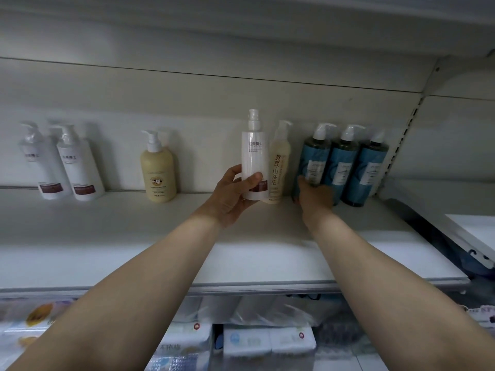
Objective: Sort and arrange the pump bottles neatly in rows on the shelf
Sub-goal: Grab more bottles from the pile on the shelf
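Gripping: left hand wraps the lower body of a tall white pump bottle — thumb across the front label, fingers behind — and holds it upright with its base at, or just off, the shelf; I cannot tell which.
Right hand: right hand curls round the base of the leftmost teal bottle, seemingly steadying or nudging it against its neighbours.
Teal row: two more teal bottles stand touching to its right, pumps facing much the same way — already a tidy group by the upright.
Between the hands: a slim cream bottle with Chinese lettering stands just beside the held white one.
Likely destination: two matching white bottles stand together at far left, so the held one probably belongs there.
Stray: a squat yellow bottle stands alone, well apart from both groups.
Below: wrapped tissue packs fill the lower shelf.
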